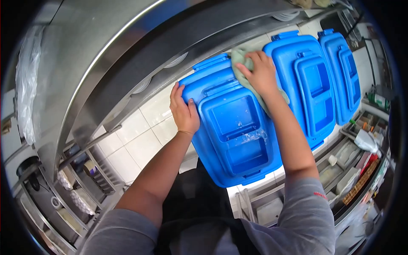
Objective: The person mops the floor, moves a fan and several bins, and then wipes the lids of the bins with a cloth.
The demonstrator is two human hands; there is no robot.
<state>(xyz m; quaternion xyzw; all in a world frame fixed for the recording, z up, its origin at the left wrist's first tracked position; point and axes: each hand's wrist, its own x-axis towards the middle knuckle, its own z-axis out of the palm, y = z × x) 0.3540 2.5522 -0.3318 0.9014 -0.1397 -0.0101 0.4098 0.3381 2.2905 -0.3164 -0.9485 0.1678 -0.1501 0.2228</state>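
Note:
A blue plastic bin lid [212, 87] with two recessed panels lies in front of me, with whitish specks and smears around its recesses. My left hand [185, 111] grips the lid's upper left edge, its thumb on the near side. A pale green cloth [240, 63] is bunched under my right hand [260, 73], whose fingers curl over it at the lid's upper right edge. Part of the cloth hangs down along the right side, behind my wrist. Whatever is beneath the lid is hidden.
A second blue lidded bin [287, 55] and a third blue bin [333, 51] stand close by on the right. A steel counter [110, 59] runs along the left and top, with plates on a shelf below. Steel racks [348, 170] with trays are at lower right, white tiles [140, 123] underfoot.

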